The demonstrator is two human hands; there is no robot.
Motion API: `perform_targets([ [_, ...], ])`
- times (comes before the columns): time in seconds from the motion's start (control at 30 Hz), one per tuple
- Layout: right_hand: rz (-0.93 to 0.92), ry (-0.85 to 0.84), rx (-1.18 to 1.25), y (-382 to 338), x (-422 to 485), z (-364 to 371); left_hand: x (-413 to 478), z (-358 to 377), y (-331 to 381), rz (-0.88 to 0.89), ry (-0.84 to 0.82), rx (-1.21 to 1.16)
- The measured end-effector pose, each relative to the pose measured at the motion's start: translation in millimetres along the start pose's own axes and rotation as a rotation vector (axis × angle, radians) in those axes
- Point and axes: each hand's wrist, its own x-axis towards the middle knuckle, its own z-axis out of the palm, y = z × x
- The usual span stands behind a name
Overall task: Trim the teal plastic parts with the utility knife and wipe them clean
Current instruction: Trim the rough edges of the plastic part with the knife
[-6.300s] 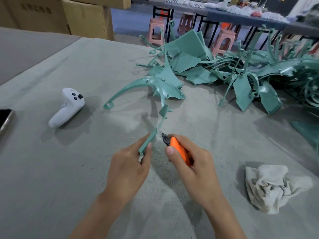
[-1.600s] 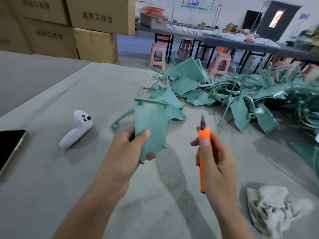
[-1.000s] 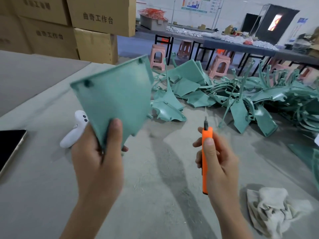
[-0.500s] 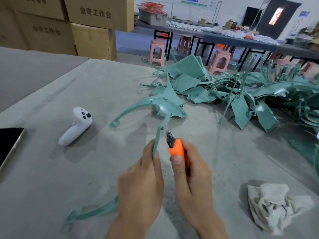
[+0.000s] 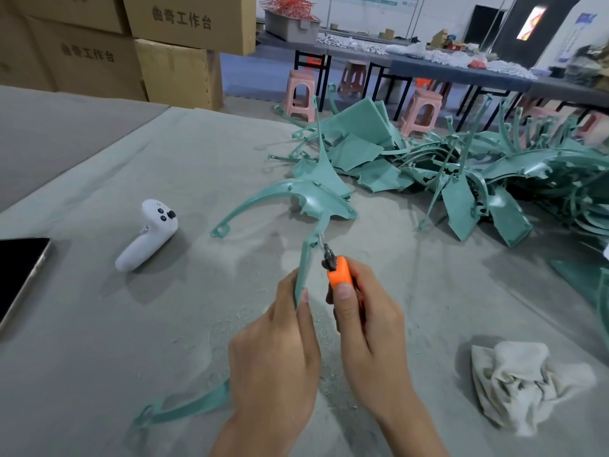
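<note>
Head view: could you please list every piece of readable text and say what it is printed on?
"曲奇工作台": upper cardboard box, front face.
"曲奇工作台": shaded box to its left, fainter.
Top-left box: print cut off by the frame, unreadable.
Wall poster and blue sign: too small and blurred to read.

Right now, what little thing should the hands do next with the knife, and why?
Probably slide the utility knife along the arm of the teal part: the right hand holds the blade at its edge, the left hand grips it, and the rag lies aside.
</note>
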Motion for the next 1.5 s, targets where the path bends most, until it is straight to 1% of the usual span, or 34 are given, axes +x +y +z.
perform_targets([
  [0.13, 0.068, -0.008, 0.032, 8.2, 2.6, -2.7, -1.6, -2.8, -0.4, 0.012, -0.008, 0.031],
  [0.23, 0.002, -0.036, 0.105, 4.5, -2.3, -3.2, -3.4, -1.2, -2.8, 0.021, 0.002, 0.055],
  [0.33, -0.044, -0.057, 0.137, 0.2, -4.9, -1.6, -3.4, -2.4, -2.1, -0.002, 0.001, 0.021],
  [0.6, -0.01, -0.018, 0.099, -0.6, -3.0, 1.9, -2.6, -4.2, -2.0, -0.014, -0.052, 0.036],
  [0.7, -0.016, 0.014, 0.047, 2.7, -2.5, 4.4, -3.9, -1.9, -4.0, 0.004, -0.024, 0.054],
  [0.83, 0.142, 0.041, -0.008, 21.4, 4.4, 0.3, -8.9, 1.4, -5.8, 0.055, 0.029, 0.119],
  [0.9, 0.179, 0.062, -0.03, 28.8, 5.1, -3.6, -9.7, 3.3, -7.9, 0.085, 0.027, 0.139],
  [1.0, 0.171, 0.101, 0.058, 27.7, 2.1, -6.2, -3.5, 8.7, -15.5, 0.131, 0.027, 0.158],
  [1.13, 0.159, 0.061, 0.217, 18.7, -1.9, -7.6, 3.1, 13.6, -29.4, 0.192, 0.038, 0.181],
  [1.23, 0.263, 0.018, 0.313, 15.3, 0.1, -9.0, -1.0, 16.7, -38.6, 0.279, 0.064, 0.179],
  [1.33, 0.399, -0.038, 0.513, 15.3, 1.7, -12.5, -6.5, 20.8, -45.0, 0.387, 0.06, 0.154],
  [1.4, 0.42, -0.078, 0.608, 12.2, 1.6, -14.6, -7.2, 21.8, -46.0, 0.425, 0.037, 0.146],
  [1.5, 0.464, -0.094, 0.674, 8.7, 2.0, -18.8, -5.7, 20.9, -45.1, 0.443, 0.027, 0.126],
])
